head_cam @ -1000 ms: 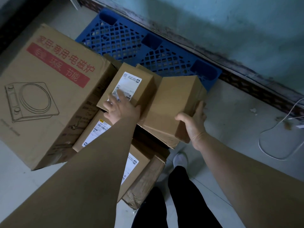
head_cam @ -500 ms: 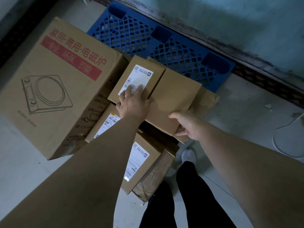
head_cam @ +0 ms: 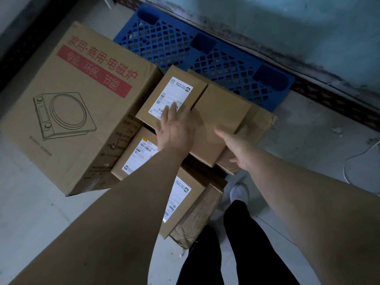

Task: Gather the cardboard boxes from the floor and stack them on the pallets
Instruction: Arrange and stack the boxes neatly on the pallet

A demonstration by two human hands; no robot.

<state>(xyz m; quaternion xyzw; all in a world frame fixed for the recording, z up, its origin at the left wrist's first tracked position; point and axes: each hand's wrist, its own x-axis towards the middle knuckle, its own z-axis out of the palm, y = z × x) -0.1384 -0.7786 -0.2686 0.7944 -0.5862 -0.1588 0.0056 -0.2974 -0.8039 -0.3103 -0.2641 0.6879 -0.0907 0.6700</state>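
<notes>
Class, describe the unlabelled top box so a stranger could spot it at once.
Start at the blue pallet. Small cartons are piled at its near edge, beside the big cooker box. It is the top carton on the right: its neighbour carries a white label, its own top is bare.

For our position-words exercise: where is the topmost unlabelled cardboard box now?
Head view, centre: the unlabelled box lies atop the stack, to the right of the top labelled box, at the near edge of the blue pallet, just beyond the right hand.
</notes>
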